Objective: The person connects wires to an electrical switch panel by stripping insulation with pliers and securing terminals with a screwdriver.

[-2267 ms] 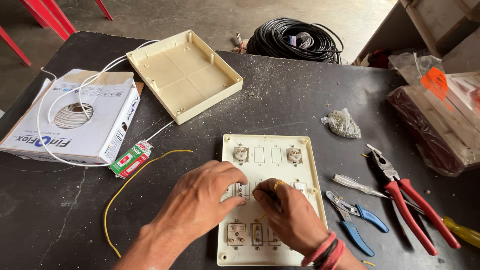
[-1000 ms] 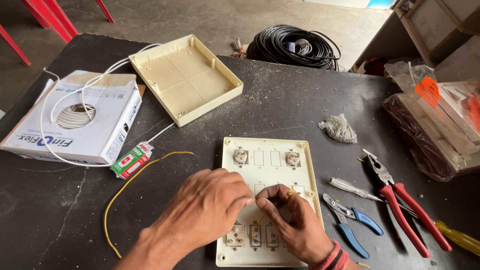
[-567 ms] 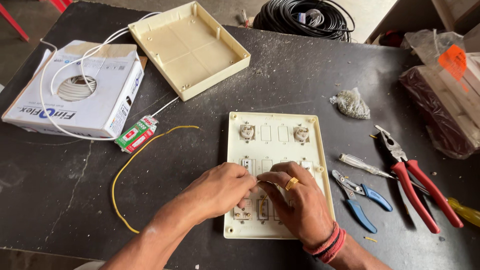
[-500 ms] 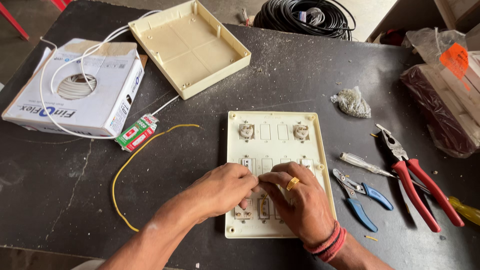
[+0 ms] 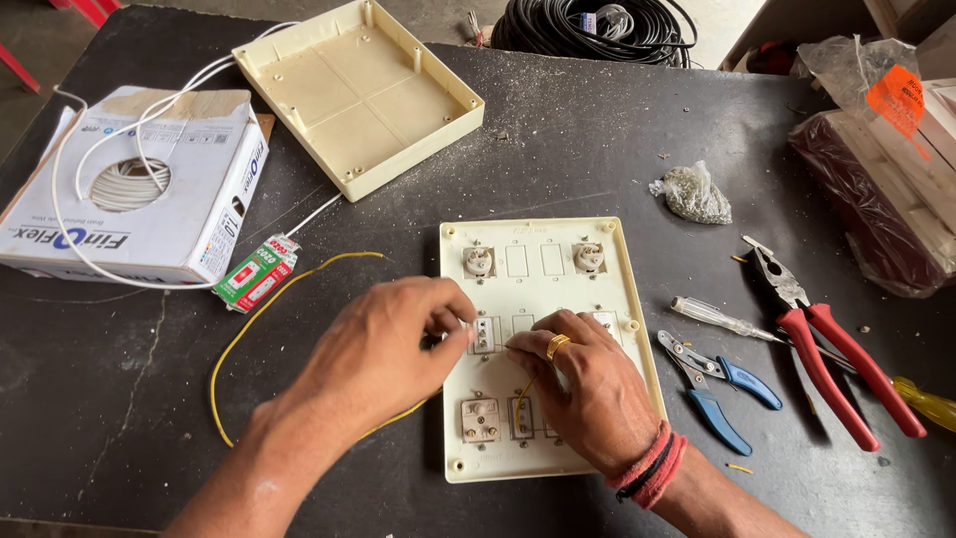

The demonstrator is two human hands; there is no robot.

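Low in the frame's middle, left hand [image 5: 398, 344] and right hand [image 5: 583, 384] pinch thin, springy yellow wire [image 5: 264, 324] over the rigid cream switch plate [image 5: 543, 249].

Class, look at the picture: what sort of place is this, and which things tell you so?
Probably an electrician's workbench: a cream switch panel under both hands, red-handled pliers beside it, and a black cable coil behind.

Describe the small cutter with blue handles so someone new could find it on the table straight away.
Start at the cream plastic switch board lying flat mid-table, under both hands. Just off its right edge, beside the right hand, lies the small blue-handled cutter. It is shorter than the red-handled pliers farther right, and the only blue tool.
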